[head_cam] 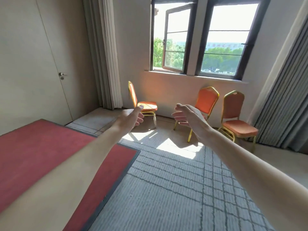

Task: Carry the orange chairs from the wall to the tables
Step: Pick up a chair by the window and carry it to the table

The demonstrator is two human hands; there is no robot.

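Three orange chairs with gold metal frames stand below the window. The left chair (147, 105) is turned sideways, its back toward the curtain. The middle chair (206, 100) and the right chair (234, 110) stand with their backs to the wall. My left hand (131, 117) is stretched out in front of the left chair's seat, fingers loosely bent, holding nothing. My right hand (188, 117) reaches out in front of the middle chair's seat, fingers spread and relaxed, also holding nothing. Both hands are still short of the chairs.
A red-covered table (50, 155) with a dark edge fills the lower left. A closed door (33, 64) is on the left wall. Long curtains (103, 52) hang on both sides of the open window (200, 39). Grey patterned carpet (166, 189) lies between me and the chairs.
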